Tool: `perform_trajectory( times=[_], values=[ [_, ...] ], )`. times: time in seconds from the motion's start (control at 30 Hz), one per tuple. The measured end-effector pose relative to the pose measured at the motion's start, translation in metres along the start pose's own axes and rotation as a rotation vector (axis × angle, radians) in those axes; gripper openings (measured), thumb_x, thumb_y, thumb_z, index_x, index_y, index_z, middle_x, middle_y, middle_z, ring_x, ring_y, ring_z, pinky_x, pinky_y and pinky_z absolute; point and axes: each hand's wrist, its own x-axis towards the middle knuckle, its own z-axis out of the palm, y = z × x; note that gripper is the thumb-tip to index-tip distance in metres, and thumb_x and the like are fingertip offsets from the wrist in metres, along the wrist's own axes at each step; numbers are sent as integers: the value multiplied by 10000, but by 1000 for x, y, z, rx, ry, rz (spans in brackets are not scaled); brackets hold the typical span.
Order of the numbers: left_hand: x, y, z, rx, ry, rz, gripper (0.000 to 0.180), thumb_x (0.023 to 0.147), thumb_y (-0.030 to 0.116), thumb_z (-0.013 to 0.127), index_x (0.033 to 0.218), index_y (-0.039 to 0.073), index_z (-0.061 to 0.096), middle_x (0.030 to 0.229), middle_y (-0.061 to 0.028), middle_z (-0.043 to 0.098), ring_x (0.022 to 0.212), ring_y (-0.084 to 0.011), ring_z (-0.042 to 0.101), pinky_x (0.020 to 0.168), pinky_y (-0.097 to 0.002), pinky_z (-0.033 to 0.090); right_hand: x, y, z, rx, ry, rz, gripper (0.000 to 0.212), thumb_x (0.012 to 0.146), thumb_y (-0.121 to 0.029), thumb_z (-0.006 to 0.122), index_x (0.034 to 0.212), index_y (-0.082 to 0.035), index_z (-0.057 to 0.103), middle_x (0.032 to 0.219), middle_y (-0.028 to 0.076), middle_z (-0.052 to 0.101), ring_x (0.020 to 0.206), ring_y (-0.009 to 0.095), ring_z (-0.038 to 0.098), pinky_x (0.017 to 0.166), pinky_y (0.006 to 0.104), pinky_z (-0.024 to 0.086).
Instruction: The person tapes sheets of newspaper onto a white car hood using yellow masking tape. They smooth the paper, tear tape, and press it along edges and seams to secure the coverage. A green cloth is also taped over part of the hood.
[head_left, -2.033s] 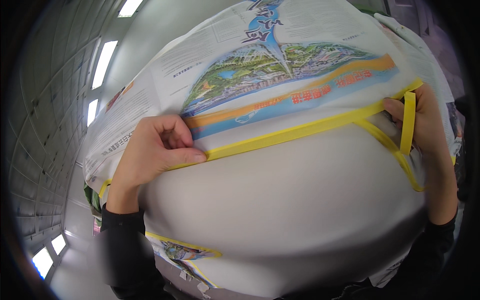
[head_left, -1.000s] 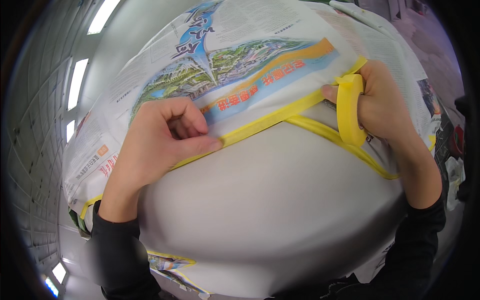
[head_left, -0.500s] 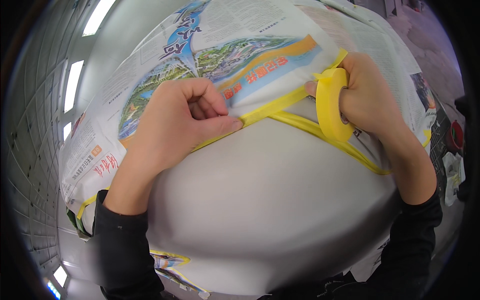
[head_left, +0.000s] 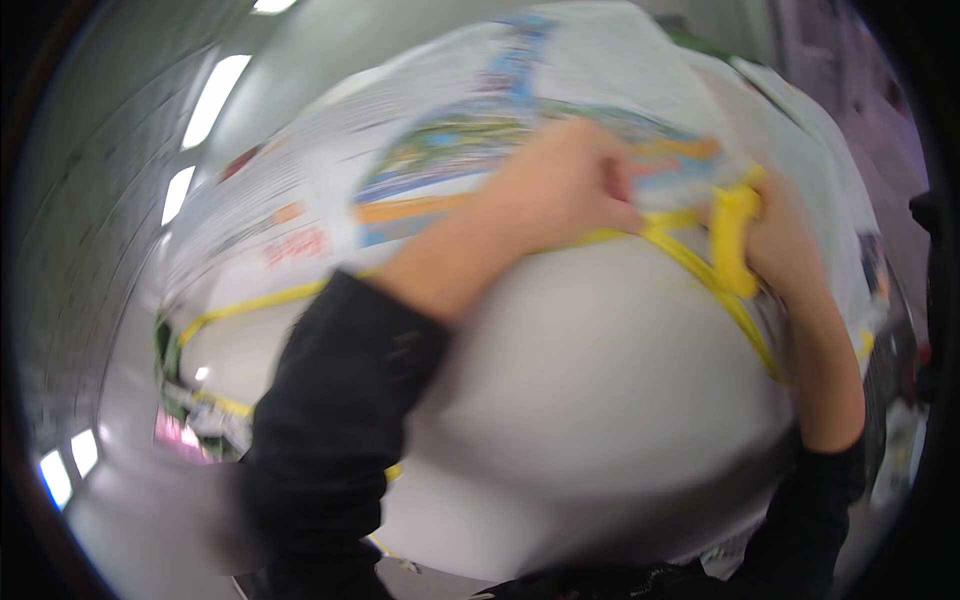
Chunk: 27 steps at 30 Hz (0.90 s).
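A roll of yellow masking tape (head_left: 735, 240) is gripped in my right hand (head_left: 785, 235), at the right end of a taped newspaper edge. My left hand (head_left: 570, 185) lies over the lower edge of the newspaper sheet (head_left: 440, 160), its thumb at the yellow tape strip beside the roll. Its fingers look curled but are smeared by motion. Below the strip bulges a smooth, light grey curved panel (head_left: 590, 360). Another yellow tape line (head_left: 715, 280) runs from near my left thumb down to the right.
More paper covers the surface at the upper right. Yellow tape (head_left: 255, 302) edges the newspaper on the left, with green material (head_left: 168, 350) at its end. A grey panelled wall (head_left: 110, 190) with bright lights (head_left: 215, 100) stands on the left.
My left hand has slid right along the taped edge, closer to the roll. My right hand still holds the roll. The whole view has shifted and blurred.
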Motion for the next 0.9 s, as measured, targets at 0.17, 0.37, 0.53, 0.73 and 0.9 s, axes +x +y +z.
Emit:
perform_trajectory(
  times=[0.17,0.37,0.53,0.73,0.9],
  values=[
    [-6,0,-9,227,-30,43,221,662,208,877,781,76,746,777,-94,734,771,-289,723,704,-402,565,-3,15,14,332,91,24,389,895,-83,764,1255,7,647,1063,69,695,801,125,615,707,292,500],
    [-58,-9,-50,407,-96,-62,199,671,218,872,765,102,740,761,-72,729,805,-282,719,706,-420,553,-22,14,-5,488,452,-60,416,982,-83,659,1389,-39,583,1086,41,632,738,45,493,657,227,441],
    [-150,-68,-115,229,-70,-198,266,696,259,889,766,71,715,711,-62,688,707,-228,664,653,-367,510,-37,-31,-14,131,59,-551,424,976,-179,670,1367,-27,615,1340,122,641,1128,206,632,974,329,476],
    [-303,-140,-200,284,183,-455,333,759,321,897,790,50,707,721,-10,665,693,-131,605,638,-309,484,-49,-49,-3,-2,-297,-459,445,953,-229,703,1331,-1,655,1420,191,624,1307,297,587,1110,391,421],
    [-429,-201,-248,296,499,-683,417,819,415,848,844,18,724,776,-78,711,721,-206,652,678,-358,518,-23,-41,-33,-96,-402,-192,380,919,-176,713,1239,27,692,1116,175,754,989,294,721,916,376,540]
  ],
)
